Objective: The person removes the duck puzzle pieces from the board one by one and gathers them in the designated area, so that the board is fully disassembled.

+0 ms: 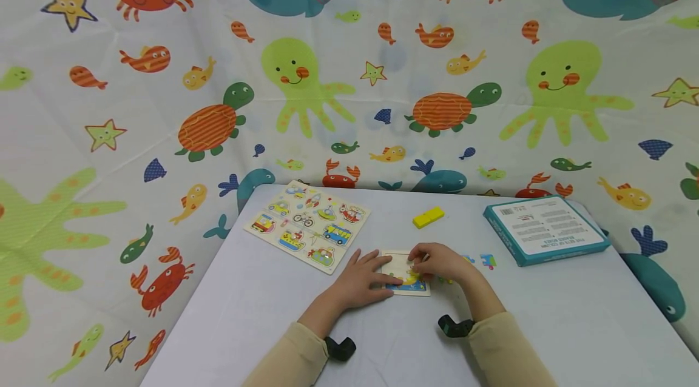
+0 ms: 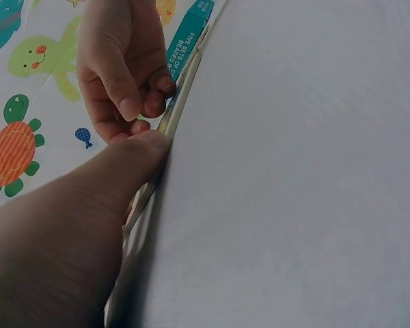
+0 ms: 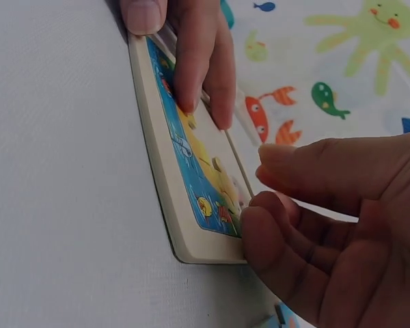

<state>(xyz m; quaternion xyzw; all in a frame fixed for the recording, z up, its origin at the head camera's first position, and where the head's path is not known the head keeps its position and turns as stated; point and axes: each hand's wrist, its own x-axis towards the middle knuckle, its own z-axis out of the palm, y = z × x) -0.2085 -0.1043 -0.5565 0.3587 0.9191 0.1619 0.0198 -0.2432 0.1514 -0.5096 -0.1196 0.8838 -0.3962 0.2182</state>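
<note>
A small wooden jigsaw board (image 1: 415, 293) with a blue and yellow picture, partly filled, lies on the white table. Spread across its left side, my left hand (image 1: 361, 279) rests with fairly straight fingers on the picture and the thumb at the near edge. My right hand (image 1: 446, 264) is at the board's right side, fingers curled and thumb close to the fingertips. In the right wrist view, the fingertips (image 3: 256, 229) hover by or touch the board's edge; whether they pinch a piece is hidden. Loose jigsaw pieces (image 1: 488, 261) lie beyond and under the right hand.
At the back left lies a wooden vehicle picture board (image 1: 303, 226). A yellow block (image 1: 428, 217) lies behind the jigsaw. To the right is a teal box (image 1: 546, 230). A sea-animal cloth (image 1: 338, 84) hangs behind the white table (image 1: 262, 326).
</note>
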